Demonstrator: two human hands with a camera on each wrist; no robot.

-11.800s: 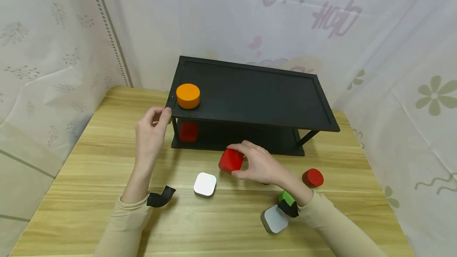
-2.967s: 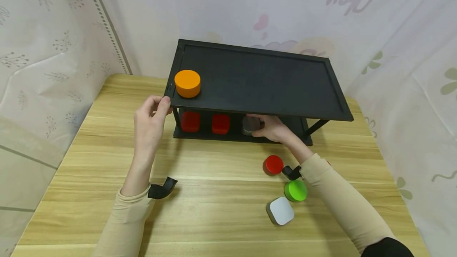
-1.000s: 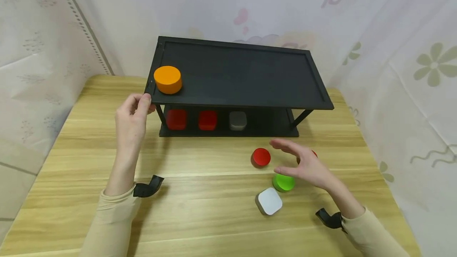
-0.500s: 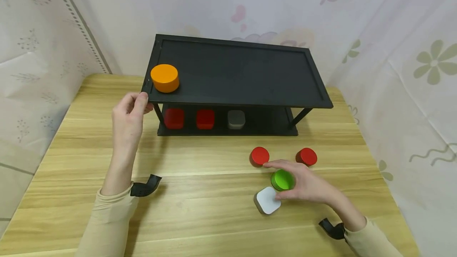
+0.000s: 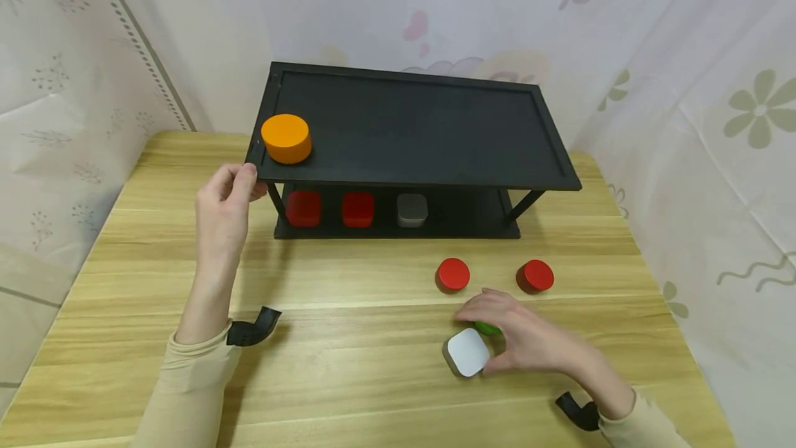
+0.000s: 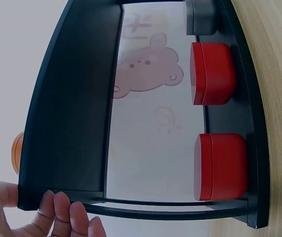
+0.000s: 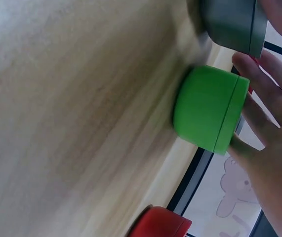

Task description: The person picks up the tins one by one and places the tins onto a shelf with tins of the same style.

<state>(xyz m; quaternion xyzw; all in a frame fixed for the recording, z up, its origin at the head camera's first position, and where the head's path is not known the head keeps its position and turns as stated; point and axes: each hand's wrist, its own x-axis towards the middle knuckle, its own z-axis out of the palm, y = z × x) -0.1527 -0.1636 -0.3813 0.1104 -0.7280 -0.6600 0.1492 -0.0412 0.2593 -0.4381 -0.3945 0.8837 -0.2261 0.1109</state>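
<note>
My left hand (image 5: 222,216) pinches the near-left corner of a black two-tier shelf (image 5: 417,133), thumb above and fingers below. My right hand (image 5: 528,337) is spread over a green round tin (image 7: 210,108), which it mostly hides in the head view. Its thumb and fingertips lie around the right side of a silver square tin (image 5: 468,352); firm contact is not clear. Two red square tins (image 5: 304,209) and another silver square tin (image 5: 412,210) stand in a row on the lower tier. An orange round tin (image 5: 287,138) sits on the upper tier's left end.
Two red round tins, a nearer-centre one (image 5: 452,275) and a right one (image 5: 535,276), stand on the wooden table (image 5: 348,372) before the shelf. A patterned white curtain (image 5: 373,5) hangs behind and at both sides.
Earlier my right hand held a red square tin, then a silver one; both now stand on the lower tier. It has since moved back over the green tin to the remaining silver tin. Left hand stays.
</note>
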